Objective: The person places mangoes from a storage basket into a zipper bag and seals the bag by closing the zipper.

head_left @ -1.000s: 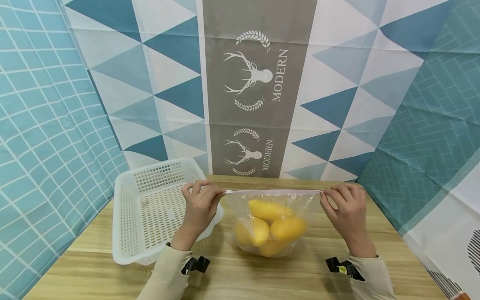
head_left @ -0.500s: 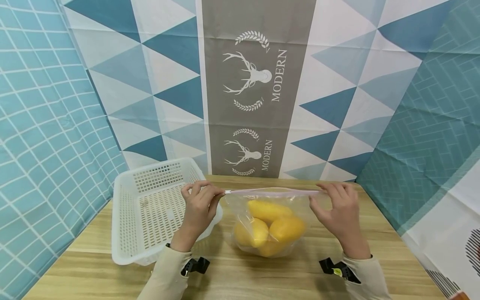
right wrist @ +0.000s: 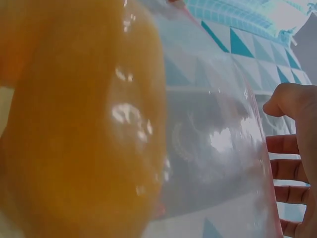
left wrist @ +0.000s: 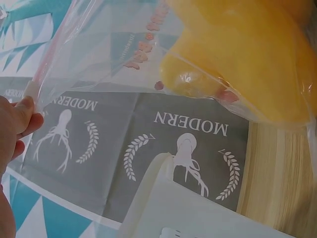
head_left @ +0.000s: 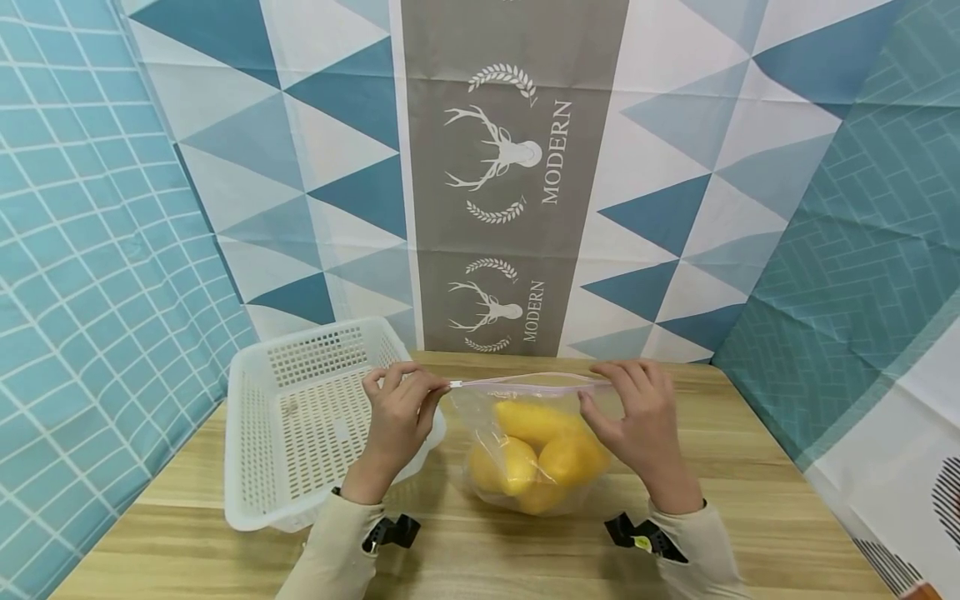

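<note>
Both forearms, in pale long sleeves with a dark clip at each wrist, reach forward side by side, the hands raised at about the same height. The left hand (head_left: 397,408) has its fingers (head_left: 420,385) curled, thumb and fingertips pinched together and pointing toward the right hand. The right hand (head_left: 633,421) stands near it, back toward the head camera, fingers (head_left: 600,379) bent and pinched with the thumb at its upper left.
</note>
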`<action>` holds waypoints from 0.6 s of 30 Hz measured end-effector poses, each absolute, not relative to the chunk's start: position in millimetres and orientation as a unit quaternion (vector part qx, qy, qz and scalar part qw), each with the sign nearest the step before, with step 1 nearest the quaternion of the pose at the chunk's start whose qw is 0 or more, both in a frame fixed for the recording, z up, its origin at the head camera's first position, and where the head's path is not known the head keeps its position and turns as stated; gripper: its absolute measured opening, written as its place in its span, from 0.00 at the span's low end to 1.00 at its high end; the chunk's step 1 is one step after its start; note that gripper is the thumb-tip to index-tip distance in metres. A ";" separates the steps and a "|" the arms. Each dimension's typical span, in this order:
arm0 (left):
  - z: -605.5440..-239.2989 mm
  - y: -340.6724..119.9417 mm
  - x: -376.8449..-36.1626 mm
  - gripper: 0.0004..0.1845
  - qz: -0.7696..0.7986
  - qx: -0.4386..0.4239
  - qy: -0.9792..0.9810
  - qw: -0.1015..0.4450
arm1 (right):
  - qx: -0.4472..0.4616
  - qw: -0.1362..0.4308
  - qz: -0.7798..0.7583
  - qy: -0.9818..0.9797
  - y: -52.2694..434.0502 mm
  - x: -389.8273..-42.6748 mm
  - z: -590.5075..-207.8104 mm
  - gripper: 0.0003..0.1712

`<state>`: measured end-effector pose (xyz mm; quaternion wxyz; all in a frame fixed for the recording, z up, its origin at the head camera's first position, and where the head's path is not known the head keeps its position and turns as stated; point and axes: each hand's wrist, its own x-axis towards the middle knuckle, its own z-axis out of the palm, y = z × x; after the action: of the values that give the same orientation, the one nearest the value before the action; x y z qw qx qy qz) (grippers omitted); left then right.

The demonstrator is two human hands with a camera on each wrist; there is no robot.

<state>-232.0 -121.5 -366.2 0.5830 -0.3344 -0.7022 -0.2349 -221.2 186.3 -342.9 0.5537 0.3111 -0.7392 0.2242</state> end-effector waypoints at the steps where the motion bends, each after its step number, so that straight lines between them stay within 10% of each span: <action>1: -366.3 -121.4 -231.9 0.13 -0.235 -0.334 -0.702 0.583 | 0.314 0.551 0.225 -0.740 183.5 -221.0 -342.3 0.24; 18: -366.6 -119.4 -231.1 0.12 -0.244 -0.336 -0.696 0.585 | 0.364 0.513 0.263 -0.732 131.9 -218.4 -332.1 0.19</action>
<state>-231.1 -119.4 -366.6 0.5852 -0.3365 -0.6964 -0.2437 -218.4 131.9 -332.1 0.5129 0.3635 -0.7318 0.2633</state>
